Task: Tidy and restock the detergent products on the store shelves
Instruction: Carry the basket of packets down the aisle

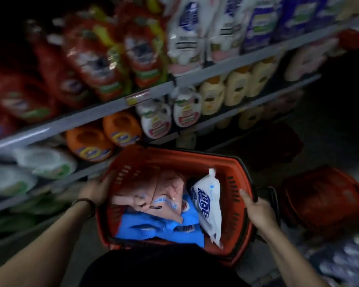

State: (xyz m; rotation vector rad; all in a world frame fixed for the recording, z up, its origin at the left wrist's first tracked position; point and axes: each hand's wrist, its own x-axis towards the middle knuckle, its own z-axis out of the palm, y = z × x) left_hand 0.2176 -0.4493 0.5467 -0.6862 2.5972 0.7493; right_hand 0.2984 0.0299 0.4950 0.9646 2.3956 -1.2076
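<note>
I hold a red shopping basket [234, 175] in front of me by its two sides. My left hand [95, 190] grips the left rim and my right hand [257, 208] grips the right rim. Inside lie pink detergent pouches [162, 195], blue pouches [153, 228] and a white pouch with blue lettering [208, 206]. Behind the basket stand the shelves [104, 109]: red and orange refill bags [95, 59] and white pouches [184, 36] on the upper level, orange jugs [89, 143], white bottles [155, 119] and pale yellow bottles [236, 88] on the level below.
A second red basket [323, 201] sits on the floor at the right, and a dark red one [274, 146] lies further back. White and green packs [44, 160] fill the lower left shelf. Wrapped goods [346, 259] lie at the bottom right. The scene is dim and blurred.
</note>
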